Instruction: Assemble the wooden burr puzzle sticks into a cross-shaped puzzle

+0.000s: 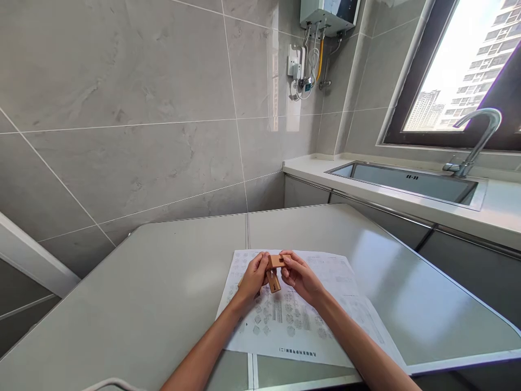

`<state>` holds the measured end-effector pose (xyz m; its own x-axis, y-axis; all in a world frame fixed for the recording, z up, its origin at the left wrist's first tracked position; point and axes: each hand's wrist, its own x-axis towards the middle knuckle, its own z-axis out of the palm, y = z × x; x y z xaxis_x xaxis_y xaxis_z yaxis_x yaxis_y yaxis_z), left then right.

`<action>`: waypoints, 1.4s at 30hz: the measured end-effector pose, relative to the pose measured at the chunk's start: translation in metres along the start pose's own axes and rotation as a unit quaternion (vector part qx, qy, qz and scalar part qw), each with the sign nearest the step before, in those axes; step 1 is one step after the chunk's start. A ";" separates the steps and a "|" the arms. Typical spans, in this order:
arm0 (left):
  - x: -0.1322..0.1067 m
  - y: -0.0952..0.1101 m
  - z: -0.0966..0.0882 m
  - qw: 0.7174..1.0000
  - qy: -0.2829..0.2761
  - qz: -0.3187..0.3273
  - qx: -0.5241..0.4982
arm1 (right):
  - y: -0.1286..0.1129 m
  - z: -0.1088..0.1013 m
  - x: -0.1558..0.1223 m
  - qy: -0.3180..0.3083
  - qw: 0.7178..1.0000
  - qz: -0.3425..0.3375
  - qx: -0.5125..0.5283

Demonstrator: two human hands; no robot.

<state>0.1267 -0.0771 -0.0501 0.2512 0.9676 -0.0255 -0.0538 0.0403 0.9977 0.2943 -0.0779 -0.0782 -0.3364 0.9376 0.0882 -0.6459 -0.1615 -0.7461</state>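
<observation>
A small wooden puzzle piece assembly, made of light brown notched bars, is held above a printed instruction sheet. My left hand pinches its left side with curled fingers. My right hand grips the right side, fingertips on the top bar. Both hands hover just over the sheet, which lies on a grey table. One bar hangs down between my hands.
A steel sink with a curved tap is set in the white counter at the right, below a window. A water heater with pipes hangs on the tiled wall. The table's right edge runs beside the cabinets.
</observation>
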 end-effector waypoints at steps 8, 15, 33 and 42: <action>0.003 -0.003 -0.001 1.000 0.001 0.009 0.003 | 0.002 -0.002 0.002 0.005 1.000 -0.002 -0.002; 0.003 -0.003 -0.001 1.000 -0.003 0.013 0.004 | 0.002 -0.002 0.002 0.011 1.000 0.000 -0.001; -0.001 0.002 0.001 1.000 0.005 0.003 0.008 | -0.001 0.000 0.001 0.007 1.000 0.003 -0.015; -0.001 0.000 0.001 1.000 0.004 0.009 0.014 | 0.001 -0.002 0.002 0.000 1.000 0.002 -0.010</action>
<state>0.1276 -0.0784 -0.0496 0.2435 0.9699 -0.0070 -0.0311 0.0150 0.9994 0.2942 -0.0760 -0.0797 -0.3386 0.9370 0.0860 -0.6311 -0.1584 -0.7593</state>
